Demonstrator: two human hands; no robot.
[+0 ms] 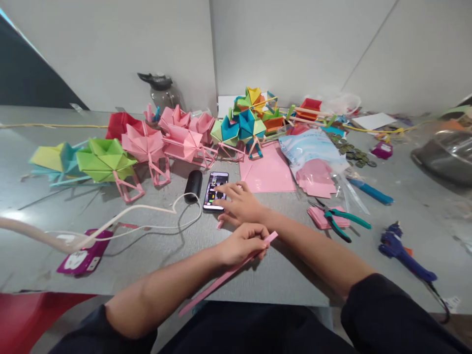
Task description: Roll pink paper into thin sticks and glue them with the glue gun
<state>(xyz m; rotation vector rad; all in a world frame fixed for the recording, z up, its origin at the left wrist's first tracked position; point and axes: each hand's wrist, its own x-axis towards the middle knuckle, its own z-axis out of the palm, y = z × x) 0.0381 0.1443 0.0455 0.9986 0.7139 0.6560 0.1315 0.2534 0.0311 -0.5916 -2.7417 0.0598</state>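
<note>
Nearest in, the left hand (243,243) is closed in a pinch around a long folded pink paper strip (224,278), fingers curled over its upper end. The strip's long axis runs from about seven o'clock, hanging off the table edge (258,290) toward the lap, up to one o'clock, where its tip pokes out past the knuckles. Just beyond, the right hand (239,201) reaches across, fingers spread loose and holding nothing, fingertips resting on the lit phone (215,191) lying flat at twelve o'clock. By my read, folding is paused for a check of the screen; the next move calls for the right hand coming back to the strip. A black cylinder (193,185) sits just left of the phone. At three o'clock, green-handled pliers (341,220) rest on pink squares. Farther back, pink sheets (267,172), then a row of folded paper models (147,145).
</note>
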